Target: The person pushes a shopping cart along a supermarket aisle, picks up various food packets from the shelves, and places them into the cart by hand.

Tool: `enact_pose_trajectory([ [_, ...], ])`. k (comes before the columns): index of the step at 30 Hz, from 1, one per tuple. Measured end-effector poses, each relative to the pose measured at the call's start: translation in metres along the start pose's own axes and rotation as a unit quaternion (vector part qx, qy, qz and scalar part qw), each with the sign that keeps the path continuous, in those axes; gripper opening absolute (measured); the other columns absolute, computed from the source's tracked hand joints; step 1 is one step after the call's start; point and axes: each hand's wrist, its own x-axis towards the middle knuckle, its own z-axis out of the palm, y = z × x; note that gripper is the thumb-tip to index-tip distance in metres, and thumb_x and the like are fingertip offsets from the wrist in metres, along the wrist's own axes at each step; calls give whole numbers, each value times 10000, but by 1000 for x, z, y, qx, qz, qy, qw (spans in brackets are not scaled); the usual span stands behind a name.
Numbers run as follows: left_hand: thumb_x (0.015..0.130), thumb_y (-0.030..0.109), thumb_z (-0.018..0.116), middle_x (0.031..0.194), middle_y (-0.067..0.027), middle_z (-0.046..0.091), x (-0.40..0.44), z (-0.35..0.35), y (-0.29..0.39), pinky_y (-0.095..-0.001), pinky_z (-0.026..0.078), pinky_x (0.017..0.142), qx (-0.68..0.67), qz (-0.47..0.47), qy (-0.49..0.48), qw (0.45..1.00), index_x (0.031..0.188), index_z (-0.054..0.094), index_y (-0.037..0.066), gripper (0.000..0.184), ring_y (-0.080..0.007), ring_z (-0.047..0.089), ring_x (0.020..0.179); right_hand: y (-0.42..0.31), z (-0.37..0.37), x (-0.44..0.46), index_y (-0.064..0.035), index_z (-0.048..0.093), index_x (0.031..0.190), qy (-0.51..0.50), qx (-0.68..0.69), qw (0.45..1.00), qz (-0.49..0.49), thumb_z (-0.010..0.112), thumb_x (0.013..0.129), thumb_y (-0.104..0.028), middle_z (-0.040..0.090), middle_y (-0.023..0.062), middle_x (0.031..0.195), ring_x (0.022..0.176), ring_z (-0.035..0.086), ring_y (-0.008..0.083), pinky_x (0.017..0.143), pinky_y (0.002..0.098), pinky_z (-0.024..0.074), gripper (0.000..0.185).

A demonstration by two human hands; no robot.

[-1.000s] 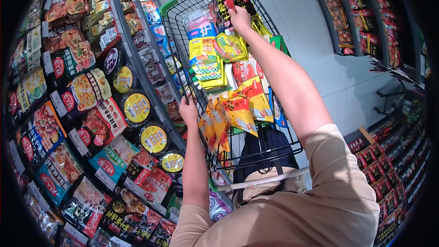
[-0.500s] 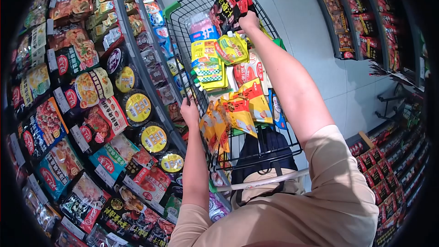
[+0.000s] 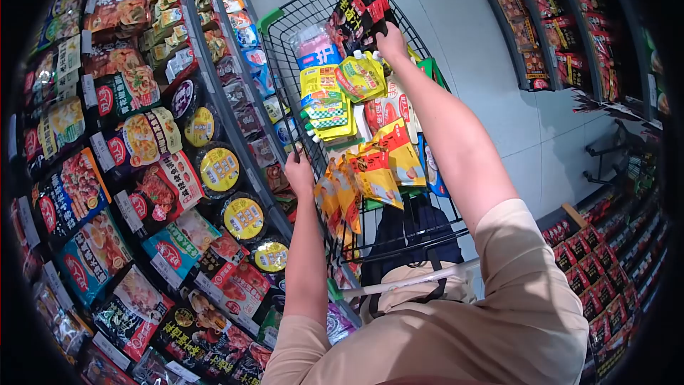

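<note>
A black wire shopping cart (image 3: 279,78) with green corners stands in front of me. My left hand (image 3: 299,173) is closed round its left rim. Inside the cart's far end, my right hand (image 3: 392,45) grips the lower right edge of a black packet (image 3: 350,14) with yellow lettering and red patches. Its fingertips are partly hidden. Nearer to me in the cart lie yellow spouted pouches (image 3: 362,77), a pink-and-blue package (image 3: 318,53), a red-and-white packet (image 3: 388,113) and several yellow-orange packets (image 3: 374,175).
On the left, shelves hold food packets (image 3: 153,135) and round yellow-lidded tubs (image 3: 219,171), close beside the cart. More racks of red and black packets (image 3: 570,64) stand to the right, across the tiled floor (image 3: 474,43). A dark bag (image 3: 413,232) hangs at the cart's near end.
My right hand has shifted slightly right and down, still at the black packet. My left hand stays on the cart rim, and the view has moved a little.
</note>
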Motion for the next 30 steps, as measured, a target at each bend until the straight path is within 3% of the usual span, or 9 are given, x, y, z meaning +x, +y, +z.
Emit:
enact_pose_trajectory([
  [11,915,226,577,881,-160,739,0,-9,17,-420,520,810,43,-33,-21,998,1064,703,9,292,-318,717,889,3,-126,-180,-37,578,1298,59,-41,968,-241,527,977,-142,661,216,1213,1136,626,398,954,431,505,342],
  [14,933,304,585,1045,-203,721,39,17,-43,-415,502,890,26,-35,-62,997,1209,662,30,396,-348,680,1043,39,-185,-256,-33,570,1319,34,-17,985,-166,523,986,-125,643,220,1245,1175,599,403,986,442,480,349],
  [16,948,413,593,1254,-245,639,44,15,-49,-405,458,991,9,-68,-120,990,1392,524,20,596,-373,603,1195,80,-222,-305,-13,562,1324,91,-177,953,-228,541,977,-124,620,206,1290,1226,558,404,1038,451,441,365],
  [17,953,511,583,1387,-258,547,28,-6,-31,-402,415,1053,-8,-13,-154,988,1511,335,-4,799,-375,535,1289,97,-239,-334,-8,562,1325,76,-192,959,-193,546,970,-120,600,200,1318,1261,524,402,1073,459,406,372],
  [19,966,502,595,1347,-201,563,9,-25,-41,-367,437,988,-92,-23,-190,977,1530,316,24,790,-243,553,1215,134,-265,-392,-2,562,1325,55,-211,963,-156,551,963,-116,580,195,1346,1297,490,400,1109,468,371,380],
  [20,976,508,571,1416,-253,515,-16,-49,-30,-392,396,1071,-116,13,-211,970,1553,225,-10,849,-343,510,1310,158,-272,-418,-12,566,1327,71,-286,941,-170,565,943,-107,566,182,1367,1329,463,388,1133,482,339,396],
  [24,983,451,584,1409,-265,510,-120,-112,-41,-381,388,1081,-84,84,-195,974,1528,286,-19,779,-344,510,1301,168,-278,-480,-49,627,1261,101,-459,856,-217,598,875,-79,537,147,1407,1407,386,353,1185,532,248,389],
  [27,962,360,624,1420,-309,468,-196,-137,-65,-408,400,1080,37,119,-202,972,1472,364,-52,705,-400,505,1298,169,-270,-477,-55,677,1156,141,-414,866,-241,607,842,-75,551,129,1400,1414,387,334,1188,538,244,322],
  [30,954,302,626,1399,-260,498,-237,-137,-93,-442,453,1035,123,184,-117,968,1463,425,58,599,-412,527,1260,167,-263,-464,-68,708,1057,171,-393,864,-266,588,851,-74,584,108,1368,1391,428,290,1194,520,243,239],
])
